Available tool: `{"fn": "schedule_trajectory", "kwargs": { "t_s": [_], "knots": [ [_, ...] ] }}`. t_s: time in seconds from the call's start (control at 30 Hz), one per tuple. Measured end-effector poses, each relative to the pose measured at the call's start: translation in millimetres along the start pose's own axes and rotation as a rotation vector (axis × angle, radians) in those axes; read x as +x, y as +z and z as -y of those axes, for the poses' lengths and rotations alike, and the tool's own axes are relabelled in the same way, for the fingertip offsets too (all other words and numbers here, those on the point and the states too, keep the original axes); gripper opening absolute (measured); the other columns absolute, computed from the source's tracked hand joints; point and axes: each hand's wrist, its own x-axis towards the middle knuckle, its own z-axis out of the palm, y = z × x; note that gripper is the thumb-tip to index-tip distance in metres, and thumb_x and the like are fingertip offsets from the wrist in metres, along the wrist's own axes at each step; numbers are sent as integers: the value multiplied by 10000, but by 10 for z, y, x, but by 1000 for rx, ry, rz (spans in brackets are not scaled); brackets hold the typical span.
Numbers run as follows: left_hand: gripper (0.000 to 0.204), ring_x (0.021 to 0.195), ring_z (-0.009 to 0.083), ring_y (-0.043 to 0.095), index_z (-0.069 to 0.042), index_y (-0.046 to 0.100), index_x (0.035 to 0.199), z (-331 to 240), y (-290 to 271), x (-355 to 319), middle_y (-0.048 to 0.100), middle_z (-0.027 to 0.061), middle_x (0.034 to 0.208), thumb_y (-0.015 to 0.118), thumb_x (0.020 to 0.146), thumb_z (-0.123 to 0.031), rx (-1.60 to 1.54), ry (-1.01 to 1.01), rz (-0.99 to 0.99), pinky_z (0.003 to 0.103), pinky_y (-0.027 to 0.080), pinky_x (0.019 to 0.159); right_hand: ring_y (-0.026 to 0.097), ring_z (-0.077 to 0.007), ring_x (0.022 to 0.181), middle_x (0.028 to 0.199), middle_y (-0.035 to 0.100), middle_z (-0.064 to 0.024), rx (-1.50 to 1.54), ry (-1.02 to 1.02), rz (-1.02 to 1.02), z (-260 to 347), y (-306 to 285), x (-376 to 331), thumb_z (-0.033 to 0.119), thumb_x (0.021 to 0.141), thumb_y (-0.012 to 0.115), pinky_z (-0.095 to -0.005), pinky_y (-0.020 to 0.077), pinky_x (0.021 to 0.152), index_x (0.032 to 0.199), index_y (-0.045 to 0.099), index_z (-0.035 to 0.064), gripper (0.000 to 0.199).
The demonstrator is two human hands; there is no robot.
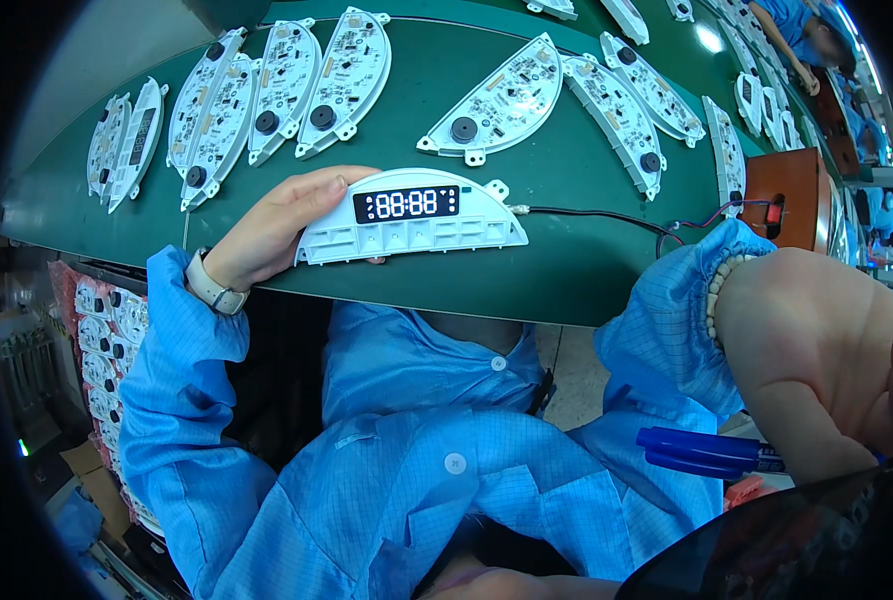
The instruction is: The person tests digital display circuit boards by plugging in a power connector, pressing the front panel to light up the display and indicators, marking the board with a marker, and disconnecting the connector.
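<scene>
My left hand grips the left end of a white half-moon display module above the front of the green bench. Its small dark screen is lit with white digits and faces up toward me. A black cable plugs into the module's right end. Raised close at the right side, my right hand is closed around a blue marker pen, whose capped end sticks out to the left. Some of that hand's fingers are cut off by the dark picture rim.
Several similar modules, most with circuit boards up, lie across the green bench, one just behind mine. A brown box with a red switch stands at right, wires beside it. Left below is a stack of modules. Another person sits far right.
</scene>
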Motion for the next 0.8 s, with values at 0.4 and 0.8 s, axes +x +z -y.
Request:
{"fn": "schedule_trajectory", "kwargs": {
  "t_s": [0.4, 0.8],
  "knots": [
    [450, 1097, 196, 595, 34, 431, 1330, 32, -38, 2, 542, 161, 1268, 445, 994, -266, -1, -2, -18, 325, 513, 926, 456, -68, 615, 709, 585, 126, 12, -25, -5, 3, 26, 26, 326, 929, 480, -375, 285, 825, 972, 576, 251, 129],
    [447, 1091, 194, 597, 40, 428, 1329, 25, -20, -2, 545, 158, 1266, 442, 996, -258, -2, -2, -22, 322, 509, 927, 461, -69, 620, 711, 590, 124, 18, -51, -11, -10, 92, 12, 330, 926, 482, -379, 285, 835, 951, 580, 248, 130]
  ]
}}
